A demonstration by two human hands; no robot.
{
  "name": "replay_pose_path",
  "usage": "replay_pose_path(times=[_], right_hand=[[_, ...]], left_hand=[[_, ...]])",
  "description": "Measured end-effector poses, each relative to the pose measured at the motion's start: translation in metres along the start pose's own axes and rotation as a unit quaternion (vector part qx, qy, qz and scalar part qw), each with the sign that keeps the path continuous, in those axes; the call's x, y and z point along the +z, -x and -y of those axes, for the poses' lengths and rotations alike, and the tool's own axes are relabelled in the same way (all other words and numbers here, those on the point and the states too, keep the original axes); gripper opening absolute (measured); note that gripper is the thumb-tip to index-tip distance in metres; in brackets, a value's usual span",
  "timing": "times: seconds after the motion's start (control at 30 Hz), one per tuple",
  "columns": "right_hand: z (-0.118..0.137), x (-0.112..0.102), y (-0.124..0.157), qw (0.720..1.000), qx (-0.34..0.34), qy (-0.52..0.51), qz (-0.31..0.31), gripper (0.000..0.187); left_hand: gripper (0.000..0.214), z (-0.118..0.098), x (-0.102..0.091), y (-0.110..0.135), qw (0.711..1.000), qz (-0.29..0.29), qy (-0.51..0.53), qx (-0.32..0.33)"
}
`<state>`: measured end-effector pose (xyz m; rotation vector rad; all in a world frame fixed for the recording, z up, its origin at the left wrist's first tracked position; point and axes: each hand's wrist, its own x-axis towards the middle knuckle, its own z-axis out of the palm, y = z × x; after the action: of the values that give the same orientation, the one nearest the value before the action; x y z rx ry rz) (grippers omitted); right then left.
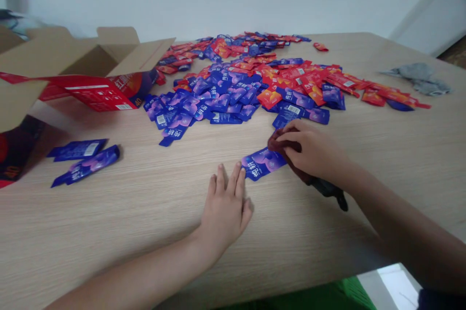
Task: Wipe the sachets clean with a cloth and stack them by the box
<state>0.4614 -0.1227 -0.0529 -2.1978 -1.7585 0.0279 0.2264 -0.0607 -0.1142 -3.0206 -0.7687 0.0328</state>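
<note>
My left hand (226, 203) lies flat on the wooden table (145, 213), fingers stretched out, its fingertips at the edge of a single blue packet (260, 163). My right hand (313, 151) is closed on a dark maroon cloth (278, 141) that presses on the far end of that same packet. A dark part of the cloth sticks out under my right wrist. Behind both hands spreads a large pile of blue and red packets (255, 82).
An open cardboard box (73, 53) with a red carton (102, 89) in it stands at the back left. Two loose blue packets (85, 159) lie at the left. A grey cloth (418, 77) sits at the far right. The table's near edge runs under my arms.
</note>
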Motion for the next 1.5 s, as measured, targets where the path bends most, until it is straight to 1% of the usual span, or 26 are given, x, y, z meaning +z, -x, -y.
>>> replay_pose_path(times=[0.07, 0.13, 0.17, 0.23, 0.3, 0.37, 0.57, 0.63, 0.7, 0.77, 0.8, 0.9, 1.0, 1.1, 1.2, 1.37, 1.5], right_hand=[[0.021, 0.002, -0.004, 0.999, -0.035, -0.014, -0.003, 0.027], [0.039, 0.012, -0.005, 0.997, -0.076, -0.020, 0.028, 0.028], [0.045, 0.019, -0.004, 0.995, -0.088, -0.019, 0.045, 0.027], [0.050, 0.031, 0.000, 0.994, -0.084, -0.010, 0.062, 0.025], [0.045, 0.038, 0.005, 0.997, -0.055, -0.003, 0.060, 0.024], [0.035, 0.038, 0.010, 0.998, -0.022, -0.001, 0.052, 0.023], [-0.003, 0.030, 0.017, 0.998, 0.051, 0.001, 0.045, 0.025], [-0.016, 0.026, 0.016, 0.997, 0.063, 0.015, 0.046, 0.025], [-0.025, 0.019, 0.014, 0.996, 0.059, 0.028, 0.053, 0.027], [-0.025, 0.011, 0.011, 0.997, 0.043, 0.029, 0.053, 0.028], [-0.021, 0.007, 0.009, 0.998, 0.033, 0.026, 0.046, 0.028], [0.003, 0.004, 0.005, 1.000, -0.005, 0.004, 0.010, 0.026], [0.030, 0.019, 0.004, 0.998, -0.060, -0.012, 0.009, 0.026], [0.042, 0.040, 0.005, 0.995, -0.092, -0.003, 0.024, 0.025], [0.038, 0.049, 0.008, 0.998, -0.065, -0.002, 0.016, 0.024], [0.021, 0.041, 0.013, 1.000, 0.003, -0.012, 0.027, 0.025], [-0.005, 0.038, 0.019, 0.999, 0.046, -0.003, 0.023, 0.025]], left_hand=[[0.065, 0.000, 0.001, 0.000, 1.000, -0.002, -0.004, 0.000], [0.064, 0.001, 0.002, 0.000, 1.000, -0.003, -0.002, -0.001], [0.064, 0.001, 0.003, 0.000, 1.000, -0.004, 0.000, -0.001], [0.064, 0.001, 0.003, 0.000, 1.000, -0.005, 0.004, -0.001], [0.065, 0.001, 0.003, 0.000, 1.000, -0.002, 0.005, -0.001], [0.066, 0.001, 0.002, 0.000, 1.000, 0.004, 0.004, -0.004], [0.067, -0.001, -0.002, -0.001, 1.000, 0.009, 0.005, -0.005], [0.067, -0.001, -0.003, -0.001, 1.000, 0.016, -0.001, -0.003], [0.067, -0.001, -0.004, 0.000, 1.000, 0.021, -0.003, -0.002], [0.067, -0.001, -0.003, 0.000, 1.000, 0.020, -0.002, -0.002], [0.067, -0.001, -0.002, 0.000, 1.000, 0.017, 0.000, -0.003], [0.067, 0.000, 0.001, -0.001, 1.000, 0.010, 0.002, -0.002], [0.067, 0.000, 0.000, -0.001, 1.000, 0.013, -0.001, -0.001], [0.067, 0.001, -0.001, -0.001, 1.000, 0.009, 0.006, 0.002], [0.067, 0.001, -0.002, -0.001, 1.000, 0.001, 0.019, 0.003], [0.067, 0.000, -0.001, -0.001, 1.000, 0.010, 0.023, -0.002], [0.068, 0.000, -0.001, -0.001, 1.000, 0.015, 0.023, -0.004]])
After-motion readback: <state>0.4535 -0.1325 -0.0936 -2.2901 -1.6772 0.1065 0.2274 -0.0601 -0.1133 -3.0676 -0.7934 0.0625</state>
